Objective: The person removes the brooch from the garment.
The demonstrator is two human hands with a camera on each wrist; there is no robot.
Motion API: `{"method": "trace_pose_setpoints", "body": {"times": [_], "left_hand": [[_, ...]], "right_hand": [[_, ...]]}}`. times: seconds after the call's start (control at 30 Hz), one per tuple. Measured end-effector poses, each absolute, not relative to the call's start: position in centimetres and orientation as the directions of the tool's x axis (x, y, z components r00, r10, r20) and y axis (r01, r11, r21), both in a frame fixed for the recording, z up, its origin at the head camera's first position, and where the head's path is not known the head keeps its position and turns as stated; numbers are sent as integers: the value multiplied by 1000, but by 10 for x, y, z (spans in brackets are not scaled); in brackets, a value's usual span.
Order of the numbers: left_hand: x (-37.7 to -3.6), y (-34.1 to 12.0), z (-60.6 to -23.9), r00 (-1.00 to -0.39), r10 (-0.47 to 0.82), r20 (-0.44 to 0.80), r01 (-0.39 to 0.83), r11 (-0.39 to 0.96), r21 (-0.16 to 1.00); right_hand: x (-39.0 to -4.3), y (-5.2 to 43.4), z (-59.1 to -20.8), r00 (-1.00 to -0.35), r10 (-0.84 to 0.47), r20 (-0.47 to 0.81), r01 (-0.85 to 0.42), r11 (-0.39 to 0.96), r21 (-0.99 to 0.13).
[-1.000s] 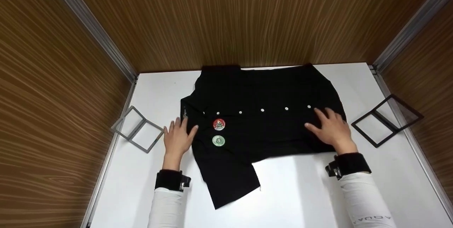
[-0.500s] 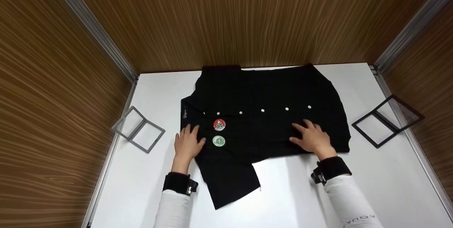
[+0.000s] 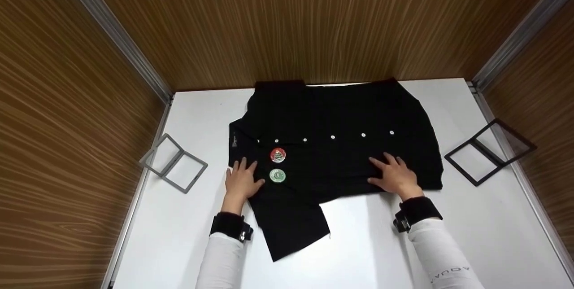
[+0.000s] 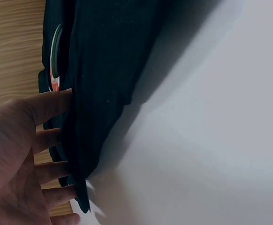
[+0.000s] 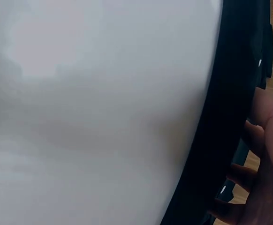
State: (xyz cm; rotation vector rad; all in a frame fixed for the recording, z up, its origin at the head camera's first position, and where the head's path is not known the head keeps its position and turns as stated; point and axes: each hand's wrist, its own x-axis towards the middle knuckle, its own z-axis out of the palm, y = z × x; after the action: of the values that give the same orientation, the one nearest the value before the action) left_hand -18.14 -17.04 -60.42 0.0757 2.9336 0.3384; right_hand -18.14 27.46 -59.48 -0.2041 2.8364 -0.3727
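Note:
A black shirt (image 3: pixel 350 159) with a row of white buttons lies spread on its side, its collar (image 3: pixel 237 143) to the left. One short sleeve (image 3: pixel 291 230) points toward me. On its chest are a red round badge (image 3: pixel 277 155) and a green round badge (image 3: pixel 277 175). My left hand (image 3: pixel 241 183) rests with spread fingers at the shoulder just below the collar; in the left wrist view its fingertips touch the black cloth (image 4: pixel 103 61). My right hand (image 3: pixel 397 176) rests, fingers spread, on the lower front near the near side edge. Neither hand grips the cloth.
The shirt lies on a white table (image 3: pixel 350 253). A grey double frame (image 3: pixel 174 163) is at the left, and a black double frame (image 3: pixel 489 152) at the right. Wood-grain panels (image 3: pixel 287 24) enclose the back and sides.
My left hand has moved right onto the shirt's shoulder. The right hand has shifted left and slightly nearer from the hem side. The shirt's lower near corner now shows; the shirt otherwise lies the same.

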Motion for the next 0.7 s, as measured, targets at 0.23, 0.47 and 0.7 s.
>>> {"method": "trace_pose_setpoints", "body": {"times": [0.23,0.47,0.7], "left_hand": [[-195,-164,-606,-978,84,-192,42,977,209],[-206,-155,-606,-974,88,-209,47,980,193],[-215,-146,-606,-970,92,-227,48,980,192]], "right_hand": [[-188,282,-594,-946,-176,-271,-100,957,-273],[-196,293,-594,-942,-169,-291,-86,957,-278],[-201,300,-591,-937,-172,-304,-86,957,-278]]}}
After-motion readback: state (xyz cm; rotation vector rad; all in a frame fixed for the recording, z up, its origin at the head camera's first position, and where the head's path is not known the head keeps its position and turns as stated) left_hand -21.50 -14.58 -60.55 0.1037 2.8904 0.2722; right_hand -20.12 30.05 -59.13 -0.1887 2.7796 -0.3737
